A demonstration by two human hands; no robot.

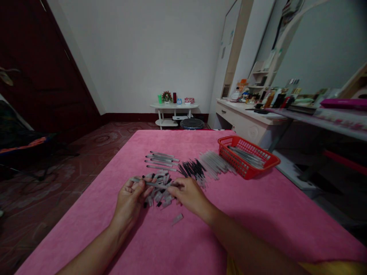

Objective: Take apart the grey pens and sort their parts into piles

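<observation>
A slim grey pen [156,185] spans both hands, slightly tilted. My left hand [130,194] is closed on its left end, and the fingers of my right hand [189,194] pinch its right end. Beneath it lies a heap of clear pen caps [157,196], partly covered by my fingers. One loose cap [177,219] rests nearer to me. Beyond the heap, several pens [162,159] lie roughly parallel. Right of them are a bunch of thin black-tipped refills [191,168] and a row of pale translucent pen barrels [215,164].
A red plastic basket [248,154] with several pens in it stands at the right of the pink-covered table [177,252]. Farther off are a white side table [174,106] by the wall, a dresser [252,116] with bottles, and a dark door [37,72] at left.
</observation>
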